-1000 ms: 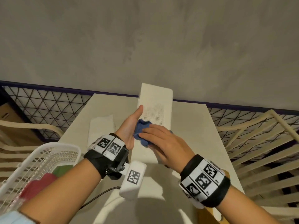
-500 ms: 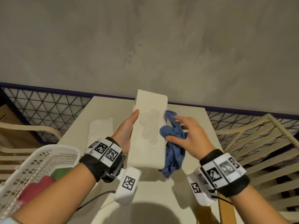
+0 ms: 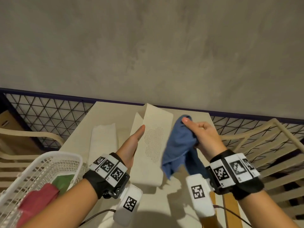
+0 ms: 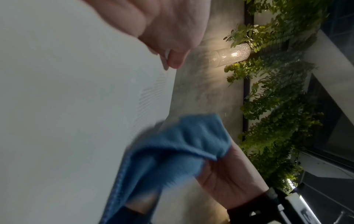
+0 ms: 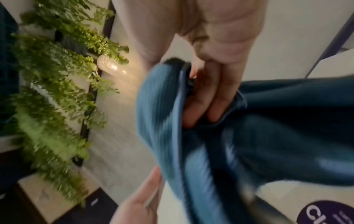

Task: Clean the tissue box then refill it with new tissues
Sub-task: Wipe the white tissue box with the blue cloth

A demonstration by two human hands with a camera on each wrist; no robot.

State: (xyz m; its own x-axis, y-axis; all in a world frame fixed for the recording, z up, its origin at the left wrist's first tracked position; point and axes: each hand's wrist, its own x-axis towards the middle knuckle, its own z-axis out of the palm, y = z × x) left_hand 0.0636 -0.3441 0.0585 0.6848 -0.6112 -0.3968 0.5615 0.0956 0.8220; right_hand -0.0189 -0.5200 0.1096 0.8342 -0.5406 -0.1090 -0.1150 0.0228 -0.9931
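Note:
My left hand [image 3: 133, 146] holds the cream tissue box [image 3: 153, 145] up off the table [image 3: 158, 204], tilted, its dotted cloud face towards me. The thumb lies along that face and the fingers are hidden behind the box. In the left wrist view a fingertip of the left hand [image 4: 168, 30] hooks over the edge of the tissue box [image 4: 76, 106]. Just right of the box, clear of its face, my right hand [image 3: 201, 134] grips a bunched blue cloth [image 3: 178, 145] that hangs down. The right wrist view shows fingers [image 5: 208, 100] curled into the cloth [image 5: 258, 136]. A white tissue stack [image 3: 103, 140] lies on the table to the left.
A white plastic basket [image 3: 54, 159] holding red and green cloths sits at the table's near left corner. Slatted cream chairs [image 3: 266, 145] stand to the right and left. A black mesh fence [image 3: 46, 116] and a grey wall run behind the table.
My right hand has drawn the blue cloth off the box's face and out to the right. My left hand has kept its hold and turned the box so one side shows.

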